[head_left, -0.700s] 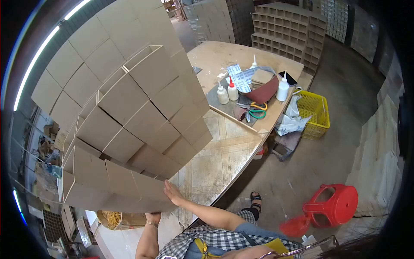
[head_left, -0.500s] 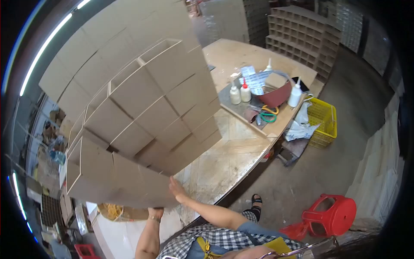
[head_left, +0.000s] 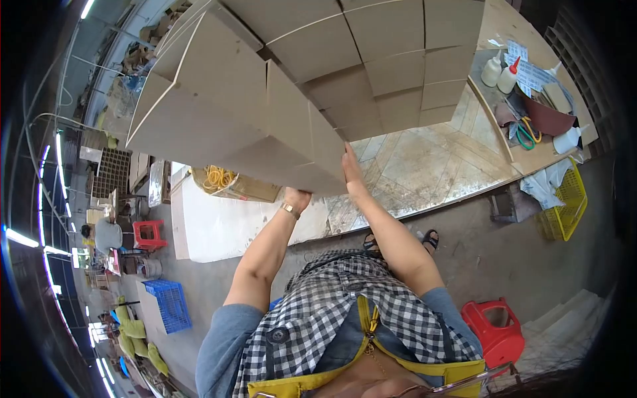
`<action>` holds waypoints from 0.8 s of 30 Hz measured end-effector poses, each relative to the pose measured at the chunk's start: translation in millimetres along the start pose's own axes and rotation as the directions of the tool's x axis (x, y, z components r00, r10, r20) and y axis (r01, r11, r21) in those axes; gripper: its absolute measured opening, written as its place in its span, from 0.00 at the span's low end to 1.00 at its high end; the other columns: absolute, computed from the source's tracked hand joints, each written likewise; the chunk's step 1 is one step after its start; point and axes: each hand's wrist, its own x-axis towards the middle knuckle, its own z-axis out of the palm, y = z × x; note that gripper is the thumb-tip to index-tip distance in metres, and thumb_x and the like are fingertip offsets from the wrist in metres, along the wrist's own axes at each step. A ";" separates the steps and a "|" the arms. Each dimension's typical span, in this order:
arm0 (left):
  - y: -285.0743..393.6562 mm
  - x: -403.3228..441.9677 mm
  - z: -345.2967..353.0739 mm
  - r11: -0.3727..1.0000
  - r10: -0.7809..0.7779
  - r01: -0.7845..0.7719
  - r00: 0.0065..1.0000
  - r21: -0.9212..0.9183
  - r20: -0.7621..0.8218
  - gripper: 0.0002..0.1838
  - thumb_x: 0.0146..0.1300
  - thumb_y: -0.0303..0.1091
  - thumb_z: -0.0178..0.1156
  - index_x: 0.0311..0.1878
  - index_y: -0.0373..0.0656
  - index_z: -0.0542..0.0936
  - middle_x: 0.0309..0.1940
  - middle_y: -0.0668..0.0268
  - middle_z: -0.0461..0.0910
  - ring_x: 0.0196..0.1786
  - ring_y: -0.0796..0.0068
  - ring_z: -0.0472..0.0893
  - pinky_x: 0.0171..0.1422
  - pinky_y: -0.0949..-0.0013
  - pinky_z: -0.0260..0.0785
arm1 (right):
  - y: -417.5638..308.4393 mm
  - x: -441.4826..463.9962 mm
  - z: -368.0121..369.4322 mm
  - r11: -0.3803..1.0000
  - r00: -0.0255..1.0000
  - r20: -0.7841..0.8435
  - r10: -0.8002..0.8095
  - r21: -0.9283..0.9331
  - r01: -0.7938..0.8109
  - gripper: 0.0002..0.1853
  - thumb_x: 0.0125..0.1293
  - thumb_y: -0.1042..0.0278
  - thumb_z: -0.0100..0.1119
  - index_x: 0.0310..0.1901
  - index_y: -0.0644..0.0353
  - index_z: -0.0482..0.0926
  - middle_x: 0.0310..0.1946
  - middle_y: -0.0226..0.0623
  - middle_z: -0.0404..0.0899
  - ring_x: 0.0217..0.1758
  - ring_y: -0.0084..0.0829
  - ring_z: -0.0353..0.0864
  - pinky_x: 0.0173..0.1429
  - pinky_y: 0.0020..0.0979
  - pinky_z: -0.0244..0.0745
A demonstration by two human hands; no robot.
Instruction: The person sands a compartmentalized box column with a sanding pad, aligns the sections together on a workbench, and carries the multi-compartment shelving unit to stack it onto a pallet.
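Note:
A long brown fibreboard compartment unit (head_left: 219, 113) is tilted in front of me at the near edge of the worktable. My left hand (head_left: 296, 198) supports its lower edge from below, with the fingers partly hidden under the board. Against the unit's right end lies my right hand (head_left: 352, 171), its fingers extended up along the edge. Directly behind stands a taller stack of similar brown units (head_left: 391, 66) on the table. Whether the held unit touches that stack, I cannot tell.
Glue bottles (head_left: 507, 76), scissors (head_left: 527, 132) and a dark red curved piece (head_left: 547, 116) occupy the table's right end. A carton of yellow bands (head_left: 249, 188) sits left of my hands. Nearby on the floor are a yellow basket (head_left: 567, 205), a red stool (head_left: 492, 328) and a blue crate (head_left: 167, 305).
My view has swung, so the stack shows higher up and the bottles farther right. Both hands stay on the unit, which now sits higher in view and shows more of its underside.

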 end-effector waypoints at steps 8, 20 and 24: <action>-4.7 -0.2 2.0 0.999 0.048 -0.050 0.995 0.021 0.087 0.17 0.61 0.46 0.46 0.47 0.46 0.70 0.46 0.68 0.72 0.50 0.72 0.71 0.57 0.66 0.62 | -20.9 -1.8 -3.2 0.993 1.000 0.017 -0.018 -0.116 0.020 0.35 0.64 0.41 0.31 0.63 0.63 0.51 0.65 0.45 0.45 0.69 0.37 0.39 0.69 0.33 0.34; -10.7 -0.6 2.8 0.990 0.117 -0.126 0.985 0.062 0.127 0.17 0.61 0.45 0.47 0.47 0.46 0.70 0.47 0.69 0.72 0.50 0.73 0.71 0.57 0.68 0.63 | -14.9 -0.9 -22.7 0.843 0.970 0.209 0.124 0.493 -0.214 0.39 0.61 0.36 0.27 0.65 0.57 0.42 0.67 0.36 0.40 0.69 0.31 0.37 0.69 0.30 0.33; -10.8 2.5 0.2 0.994 0.080 -0.085 0.994 0.067 0.075 0.16 0.61 0.44 0.47 0.48 0.46 0.70 0.47 0.68 0.72 0.50 0.73 0.71 0.56 0.69 0.64 | -15.0 -1.2 -16.7 0.883 0.960 0.244 0.135 0.410 -0.228 0.39 0.61 0.35 0.27 0.66 0.55 0.39 0.67 0.37 0.36 0.70 0.32 0.35 0.69 0.31 0.32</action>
